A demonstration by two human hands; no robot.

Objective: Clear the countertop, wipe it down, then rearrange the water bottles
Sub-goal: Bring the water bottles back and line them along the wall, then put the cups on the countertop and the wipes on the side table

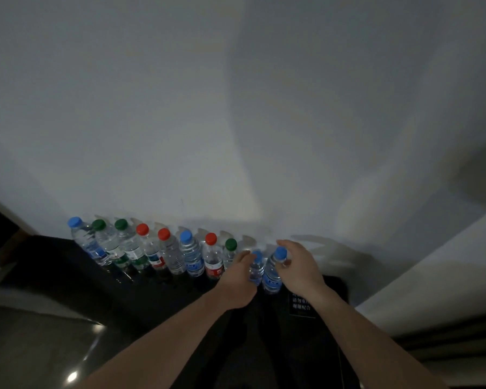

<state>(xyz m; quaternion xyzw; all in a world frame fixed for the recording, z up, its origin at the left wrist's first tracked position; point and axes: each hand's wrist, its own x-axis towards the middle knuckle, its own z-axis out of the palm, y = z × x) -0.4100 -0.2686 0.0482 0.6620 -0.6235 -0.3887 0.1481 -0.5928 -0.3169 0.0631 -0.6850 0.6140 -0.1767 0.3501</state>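
Observation:
Several clear water bottles with blue, green and red caps stand in a row along the wall on a dark countertop [68, 265]. At the row's right end my left hand [240, 279] grips a blue-capped bottle [256, 269] around its body. Right beside it, my right hand [299, 269] holds another blue-capped bottle [272, 272] near its neck. Both bottles are upright and rest on or just above the counter. A green-capped bottle [230, 252] stands just left of my left hand, partly hidden by it.
A white wall [236, 122] rises directly behind the row. A black sign with white characters [301, 303] lies on the counter under my right wrist. A glossy dark floor [40, 346] shows at lower left, and a pale ledge [432, 276] runs at right.

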